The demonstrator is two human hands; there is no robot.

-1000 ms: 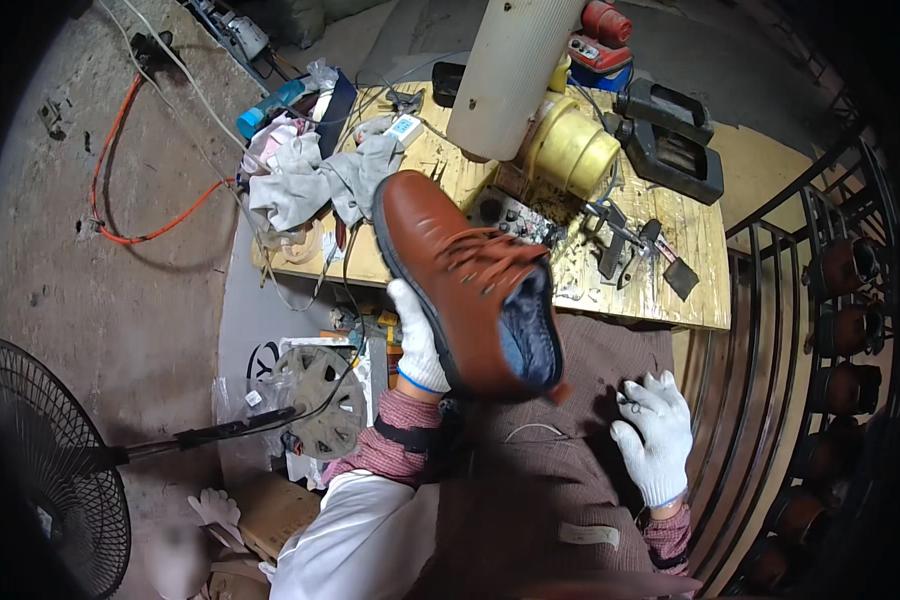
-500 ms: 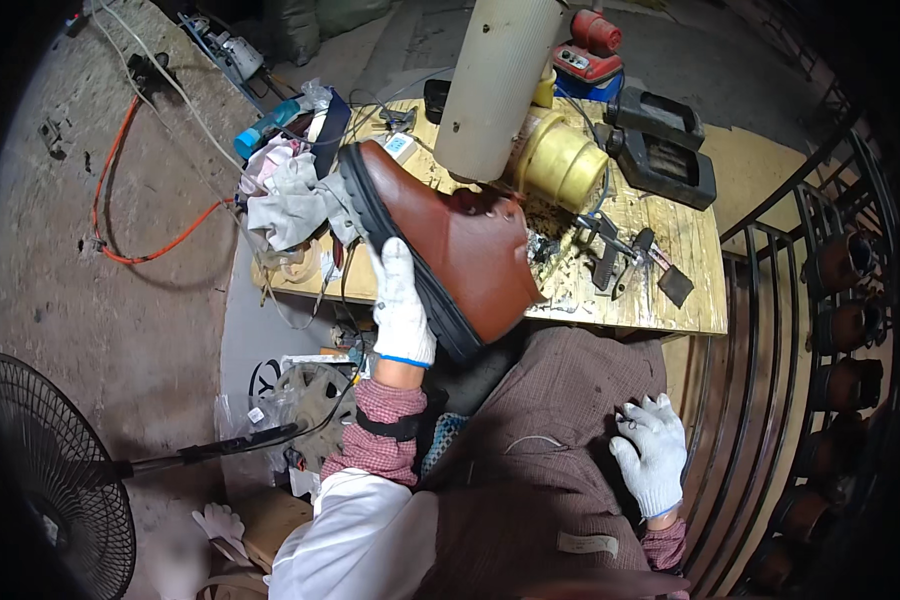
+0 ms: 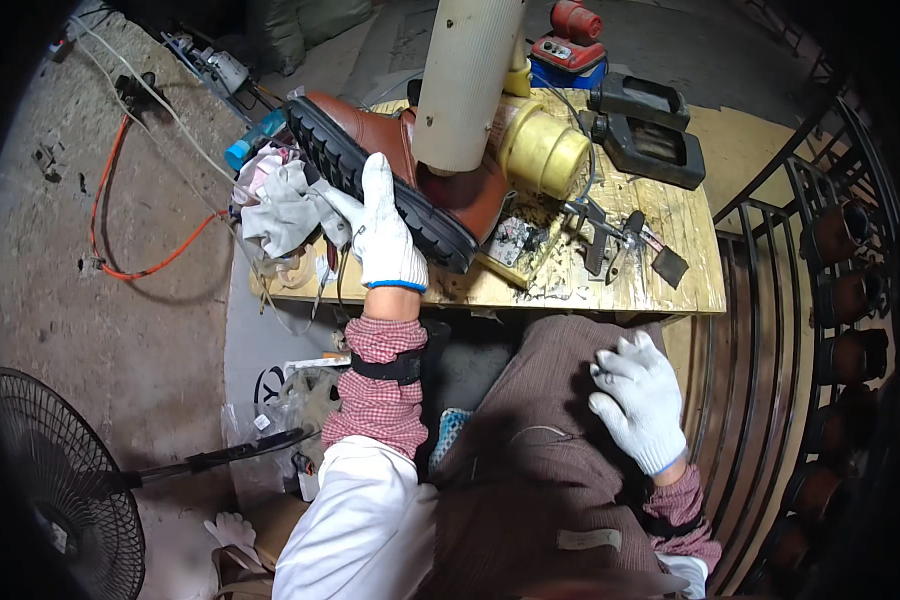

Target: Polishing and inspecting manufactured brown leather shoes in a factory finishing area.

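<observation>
Shoe (image 3: 395,150), brown with a black treaded sole, is held tilted over the table (image 3: 690,215), toe toward the far left, its sole turned toward the near left. Left hand (image 3: 388,245), in a white glove, has its fingers clamped on the shoe at the sole — one lies up along the tread, though part of the grip is hidden. A pale ribbed pipe (image 3: 467,80) hangs over the shoe and covers part of it; whether they touch I cannot tell. Just right of the pipe sits a yellow cup (image 3: 545,150).

Rags (image 3: 280,215) lie just left of the shoe, on the table's left end. Two black trays (image 3: 655,150) and a dark brush (image 3: 667,266) are on its right side.

Right hand (image 3: 642,410), gloved too, rests on the lap (image 3: 540,400) — fingers loosely bent, thumb apart, holding nothing. Farther right stands a rack (image 3: 753,300); a fan (image 3: 65,490) is at lower left.
</observation>
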